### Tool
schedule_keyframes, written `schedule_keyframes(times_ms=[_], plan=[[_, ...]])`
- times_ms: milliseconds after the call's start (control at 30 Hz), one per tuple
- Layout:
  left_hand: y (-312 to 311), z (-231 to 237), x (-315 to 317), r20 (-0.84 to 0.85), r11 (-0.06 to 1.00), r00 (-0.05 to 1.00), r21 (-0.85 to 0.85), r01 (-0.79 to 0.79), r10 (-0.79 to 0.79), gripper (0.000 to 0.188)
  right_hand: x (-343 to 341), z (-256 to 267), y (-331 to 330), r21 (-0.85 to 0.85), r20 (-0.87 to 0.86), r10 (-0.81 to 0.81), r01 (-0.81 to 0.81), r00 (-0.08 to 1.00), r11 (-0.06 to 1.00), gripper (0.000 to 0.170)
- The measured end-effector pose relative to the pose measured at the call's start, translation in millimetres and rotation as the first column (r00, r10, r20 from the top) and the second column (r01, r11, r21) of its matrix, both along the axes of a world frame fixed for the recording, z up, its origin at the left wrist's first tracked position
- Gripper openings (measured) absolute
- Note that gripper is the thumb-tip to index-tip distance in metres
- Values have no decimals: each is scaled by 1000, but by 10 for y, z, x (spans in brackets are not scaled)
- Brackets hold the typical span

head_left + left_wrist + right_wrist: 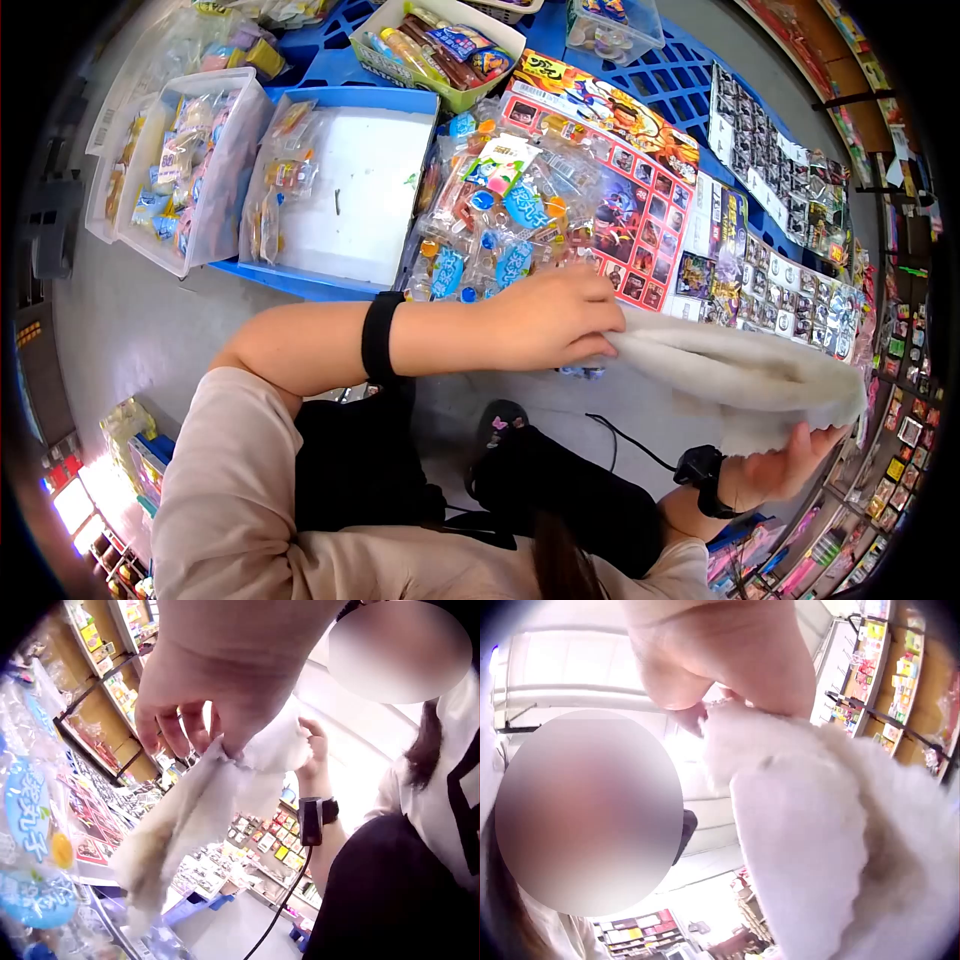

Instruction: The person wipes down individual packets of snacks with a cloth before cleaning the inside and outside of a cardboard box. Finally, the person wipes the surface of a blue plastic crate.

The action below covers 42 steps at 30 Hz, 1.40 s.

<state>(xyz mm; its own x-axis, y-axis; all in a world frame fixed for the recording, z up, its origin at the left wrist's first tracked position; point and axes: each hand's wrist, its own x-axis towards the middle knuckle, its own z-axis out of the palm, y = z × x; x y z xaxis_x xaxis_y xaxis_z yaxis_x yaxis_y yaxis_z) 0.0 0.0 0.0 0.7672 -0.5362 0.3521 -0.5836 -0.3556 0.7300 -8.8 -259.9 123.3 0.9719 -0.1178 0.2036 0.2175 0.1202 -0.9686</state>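
A whitish folded cloth (740, 370) with brownish stains is stretched between both hands, over the front edge of the goods. My left hand (555, 315) pinches its left end between thumb and fingers, beside the bagged sweets. In the left wrist view, the left hand (217, 697) has the bunched corner of the cloth (180, 825) at its fingertips. My right hand (785, 465) holds the other end, lower and farther right. Seen from the right wrist, the cloth (802, 840) hangs in folds below the right hand (720, 667), its fingertips partly hidden.
Clear packets with blue labels (515, 205) lie beside a shallow blue-edged box (350, 190). Plastic tubs (190, 170) stand at left, a green box of snacks (440, 55) behind. Printed card sheets (640, 210) spread rightward. A cable (640, 450) runs from the right wrist camera (700, 470).
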Motion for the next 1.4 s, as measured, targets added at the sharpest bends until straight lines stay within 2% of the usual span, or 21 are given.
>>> schedule_keyframes(times_ms=[67,100,133,167,200,233,300,333,367,400,433,500,533,567,633,700,767,900,1067,1200,1400], plan=[[23,52,-53,56,994,996,-82,74,-70,34,21,-95,-22,-184,1,-139,137,990,973,76],[74,24,-115,51,995,997,-71,68,-64,34,49,-235,31,-174,-5,-133,130,991,976,76],[123,51,-170,-247,988,957,-69,137,-150,32,138,-293,135,-181,-53,-108,96,993,979,73],[170,65,-224,-522,975,824,-93,203,-221,30,237,-356,241,-190,-102,-83,62,991,980,71],[238,49,-233,-606,967,754,-150,204,-253,31,350,-445,337,-208,-179,-77,39,981,977,66],[313,-26,-261,-606,968,755,-153,200,-252,31,464,-564,441,-221,-253,-75,18,964,975,61],[451,-198,-345,-642,987,756,-156,31,-126,35,612,-839,628,-348,-233,203,-276,951,896,53],[525,-199,-364,-644,987,755,-158,30,-126,35,655,-974,763,-511,-152,249,-292,957,809,45],[599,-181,-382,-694,996,717,5,-93,70,34,686,-1113,918,-659,-80,308,-282,948,697,39],[658,-183,-396,-710,964,653,172,-205,266,33,732,-1291,1087,-649,-15,356,-280,935,708,38],[690,-286,-416,-714,964,649,171,-206,265,33,768,-1424,1232,-638,50,401,-280,915,718,38],[731,-497,-411,-649,755,553,49,-654,522,34,823,-1512,1415,-707,23,452,-305,892,638,39],[791,-530,-378,-737,742,461,81,-665,494,33,836,-1535,1480,-767,-2,496,-320,868,556,40],[840,-559,-320,-741,737,455,78,-672,494,33,837,-1534,1526,-770,-7,504,-326,864,549,40],[905,-605,-200,-810,750,398,76,-657,431,30,843,-1503,1609,-854,-104,497,-334,862,400,42],[916,-588,-116,-780,730,422,65,-680,462,26,836,-1526,1675,-881,-88,532,-315,842,353,41],[927,-560,-48,-798,785,450,45,-617,400,25,807,-1590,1700,-917,-58,550,-263,833,301,40],[870,-702,-23,-806,744,437,7,-668,400,30,727,-1552,1748,-944,-79,641,-263,764,197,42],[833,-794,-45,-846,702,440,-114,-703,303,23,669,-1531,1714,-928,-71,726,-312,684,203,36],[843,-785,-61,-829,701,420,-49,-711,368,24,723,-1665,1527,-897,-80,751,-376,655,233,30],[842,-774,-66,-825,730,447,-61,-681,347,18,810,-1641,1336,-899,-111,652,-355,750,255,21]])
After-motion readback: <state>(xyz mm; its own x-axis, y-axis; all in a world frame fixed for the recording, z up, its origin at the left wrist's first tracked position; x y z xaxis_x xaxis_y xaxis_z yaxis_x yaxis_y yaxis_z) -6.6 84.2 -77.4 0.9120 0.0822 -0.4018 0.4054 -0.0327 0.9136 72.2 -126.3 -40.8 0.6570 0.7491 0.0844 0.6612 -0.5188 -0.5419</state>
